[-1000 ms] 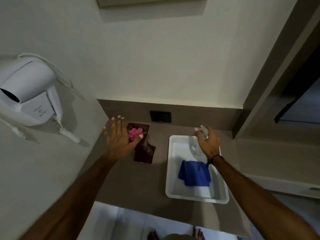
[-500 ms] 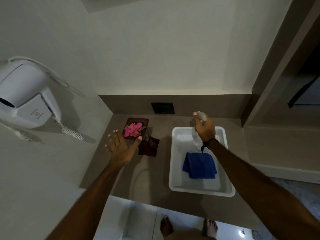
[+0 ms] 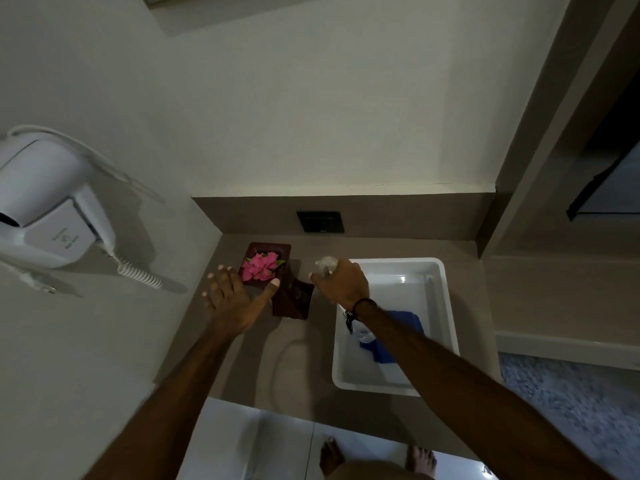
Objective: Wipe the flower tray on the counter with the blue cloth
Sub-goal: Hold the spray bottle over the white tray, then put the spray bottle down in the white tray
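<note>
The open, empty left hand (image 3: 230, 299) hovers just beside the flower tray (image 3: 266, 264), while the right hand (image 3: 341, 284), closed on a small pale object (image 3: 325, 262), sits between tray and cloth (image 3: 398, 336).

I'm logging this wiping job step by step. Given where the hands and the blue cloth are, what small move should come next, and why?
Probably bring the right hand back into the white tub to pick up the blue cloth. The cloth lies there unheld, while that hand is closed on a small pale object I cannot identify. The left hand hovers open beside the flower tray.
</note>
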`<state>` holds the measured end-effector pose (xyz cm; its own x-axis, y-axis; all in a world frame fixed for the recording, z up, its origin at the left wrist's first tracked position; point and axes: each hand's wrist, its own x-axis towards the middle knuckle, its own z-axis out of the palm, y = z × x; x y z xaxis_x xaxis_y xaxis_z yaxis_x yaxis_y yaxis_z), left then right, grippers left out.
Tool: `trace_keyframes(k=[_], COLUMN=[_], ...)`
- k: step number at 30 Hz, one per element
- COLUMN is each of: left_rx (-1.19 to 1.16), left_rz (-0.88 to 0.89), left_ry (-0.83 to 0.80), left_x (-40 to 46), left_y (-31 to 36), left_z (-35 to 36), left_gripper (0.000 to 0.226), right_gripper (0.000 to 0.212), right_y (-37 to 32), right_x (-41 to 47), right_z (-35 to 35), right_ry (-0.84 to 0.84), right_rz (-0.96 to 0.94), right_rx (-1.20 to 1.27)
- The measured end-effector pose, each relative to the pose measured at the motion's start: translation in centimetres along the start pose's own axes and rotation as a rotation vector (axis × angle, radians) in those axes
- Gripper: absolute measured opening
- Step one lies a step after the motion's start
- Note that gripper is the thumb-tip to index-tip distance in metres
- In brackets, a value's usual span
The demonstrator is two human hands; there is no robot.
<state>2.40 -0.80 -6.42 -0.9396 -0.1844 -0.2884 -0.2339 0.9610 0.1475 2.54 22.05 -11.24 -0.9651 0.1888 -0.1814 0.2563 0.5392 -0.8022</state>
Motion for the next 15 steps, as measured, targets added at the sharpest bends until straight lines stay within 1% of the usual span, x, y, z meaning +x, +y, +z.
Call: trace_keyframes(k=[4, 6, 7, 9, 10, 12, 14, 15], left_rx=[-0.011, -0.009, -0.008, -0.007, -0.011, -0.023, -0.030, -0.029], left_rz=[-0.007, -0.010, -0.010, -0.004, 0.001, 0.008, 0.010, 0.011], left_ry=[-0.008, -0.013, -0.016, -0.023, -0.024, -0.024, -0.022, -0.021], left_x=[0.0, -0.1, -0.1, -0.1, -0.1, -0.2, -0.3, -0.4], left_y=[0.0, 0.1, 0.1, 0.2, 0.2, 0.2, 0.3, 0.3], left_z=[0.1, 0.0, 0.0, -0.1, -0.1, -0.1, 0.0, 0.0], left_gripper=[0.141, 0.142, 0.142, 0.143, 0.143, 0.142, 0.141, 0.141], right_gripper=[0.049, 0.046, 0.045, 0.043, 0.041, 0.034, 0.026, 0.026], right_y=[0.2, 0.9, 1.4, 2.7, 3.5, 4.9, 6.1, 6.6], right_x=[0.1, 0.2, 0.3, 0.6, 0.7, 0.6, 0.4, 0.4], right_z=[-0.7, -1.8, -2.6, -4.4, -5.4, -7.2, -8.4, -8.7], right_ry=[0.005, 0.014, 0.038, 0.137, 0.190, 0.275, 0.347, 0.371], right_rz=[0.007, 0.047, 0.083, 0.110, 0.095, 0.004, -0.119, -0.154], right_rx=[0.063, 0.185, 0.257, 0.325, 0.338, 0.360, 0.249, 0.183])
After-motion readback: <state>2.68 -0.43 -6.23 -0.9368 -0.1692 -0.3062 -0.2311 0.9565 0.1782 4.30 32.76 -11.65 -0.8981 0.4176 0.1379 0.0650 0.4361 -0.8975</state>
